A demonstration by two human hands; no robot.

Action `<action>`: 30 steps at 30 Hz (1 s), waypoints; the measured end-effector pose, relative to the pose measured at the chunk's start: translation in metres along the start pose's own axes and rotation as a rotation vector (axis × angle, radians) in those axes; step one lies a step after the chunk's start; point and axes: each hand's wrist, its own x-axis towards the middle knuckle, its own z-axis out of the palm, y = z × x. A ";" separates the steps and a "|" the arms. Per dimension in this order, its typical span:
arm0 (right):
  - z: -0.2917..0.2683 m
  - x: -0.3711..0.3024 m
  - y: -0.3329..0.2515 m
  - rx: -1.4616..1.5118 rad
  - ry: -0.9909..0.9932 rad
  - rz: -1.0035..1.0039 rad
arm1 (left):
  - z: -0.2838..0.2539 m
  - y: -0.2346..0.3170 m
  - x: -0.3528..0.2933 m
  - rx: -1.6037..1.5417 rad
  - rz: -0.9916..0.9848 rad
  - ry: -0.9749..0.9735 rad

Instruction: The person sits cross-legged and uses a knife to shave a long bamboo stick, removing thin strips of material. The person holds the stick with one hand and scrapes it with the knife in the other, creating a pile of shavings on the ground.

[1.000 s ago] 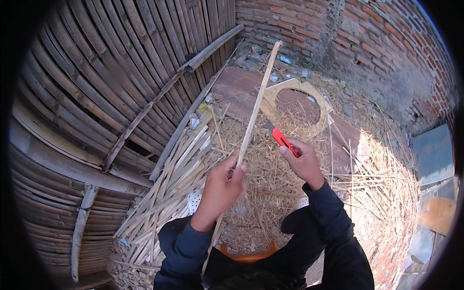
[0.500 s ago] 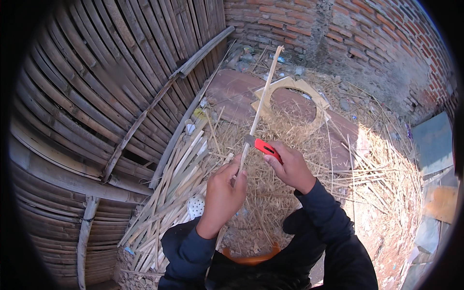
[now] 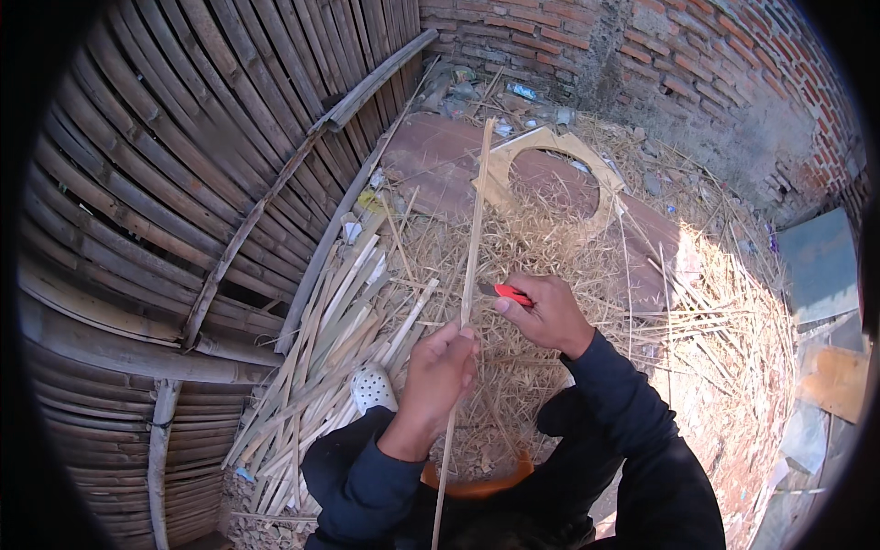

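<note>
A long pale bamboo strip (image 3: 476, 220) stands nearly upright in the picture, running from the far side down past my lap. My left hand (image 3: 440, 371) is closed around its middle, thumb and fingers pinching it. In my right hand (image 3: 550, 313) is a red utility knife (image 3: 511, 293), gripped with its dark blade pointing left. The blade tip lies close to the strip's right edge, just above my left hand; whether it touches I cannot tell.
Loose bamboo strips (image 3: 316, 367) are heaped at the left beside a white dotted clog (image 3: 373, 389). Shavings (image 3: 541, 252) cover the ground around a board with a round cutout (image 3: 500, 170). A bamboo slat wall (image 3: 211, 137) rises at left, a brick wall (image 3: 697, 64) behind.
The bamboo strip has swung more upright, its far end shifting left and its near end now showing below my left hand. The knife has moved slightly down and away from its earlier crossing of the strip.
</note>
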 end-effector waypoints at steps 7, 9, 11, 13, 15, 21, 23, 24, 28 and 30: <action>0.015 0.004 0.004 -0.219 0.032 -0.129 | 0.005 0.002 -0.006 0.106 -0.013 0.040; 0.016 0.006 0.007 -0.249 0.027 -0.155 | -0.001 -0.006 -0.003 0.354 0.212 0.015; 0.018 0.010 0.008 -0.280 0.042 -0.181 | -0.006 -0.008 -0.002 0.551 0.355 0.007; 0.022 0.013 0.010 -0.310 0.077 -0.206 | -0.009 -0.005 -0.001 0.699 0.413 0.018; 0.026 0.014 0.018 -0.314 0.103 -0.235 | -0.012 -0.011 0.003 0.692 0.478 0.013; 0.034 0.023 0.036 -0.368 0.237 -0.265 | -0.008 0.000 -0.007 0.722 0.400 0.034; 0.035 0.025 0.038 -0.379 0.264 -0.254 | -0.009 -0.001 -0.009 0.738 0.418 0.039; 0.035 0.025 0.040 -0.383 0.259 -0.250 | -0.010 -0.002 -0.010 0.737 0.432 0.040; 0.037 0.024 0.041 -0.420 0.262 -0.292 | -0.016 -0.006 -0.014 0.774 0.449 0.015; 0.037 0.026 0.049 -0.413 0.277 -0.158 | -0.017 -0.012 -0.021 0.787 0.464 0.005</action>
